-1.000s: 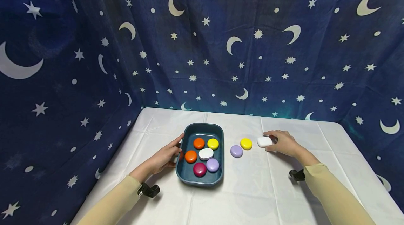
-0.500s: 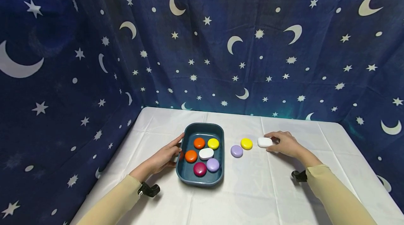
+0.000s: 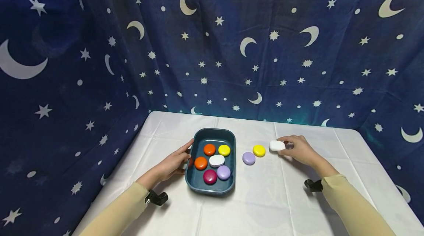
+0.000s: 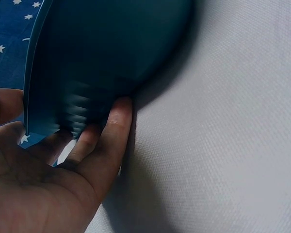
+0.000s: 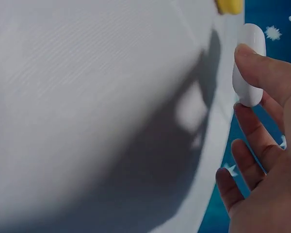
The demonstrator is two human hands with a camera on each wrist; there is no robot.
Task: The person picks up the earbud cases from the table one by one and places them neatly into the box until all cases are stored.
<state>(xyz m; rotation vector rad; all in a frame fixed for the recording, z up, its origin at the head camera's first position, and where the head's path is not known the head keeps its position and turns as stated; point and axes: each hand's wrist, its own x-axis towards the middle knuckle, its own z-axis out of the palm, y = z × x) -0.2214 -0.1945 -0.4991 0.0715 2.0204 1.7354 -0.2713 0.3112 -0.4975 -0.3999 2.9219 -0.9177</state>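
A dark teal bin (image 3: 210,191) stands on the white table. My left hand (image 3: 169,166) grips its left wall; in the left wrist view, fingers (image 4: 117,116) press the outside of the wall while one digit reaches over the rim. To the right, my right hand (image 3: 299,150) pinches a smooth white pebble-like piece (image 3: 276,145) between thumb and fingers. The right wrist view shows this white piece (image 5: 250,73) edge-on, slightly above the table. Left of it lie a round yellow piece (image 3: 259,150) and a round lilac piece (image 3: 248,158).
Inside the bin lie two orange pieces (image 3: 209,150), a yellow one (image 3: 224,150), a white oval one (image 3: 216,161), a dark red one (image 3: 210,176) and a lilac one (image 3: 223,172). A dark blue curtain (image 3: 232,59) with moons and stars surrounds the table.
My right hand has lifted the white piece a little off the table and shifted it slightly left. The left hand and the bin stay as they were.
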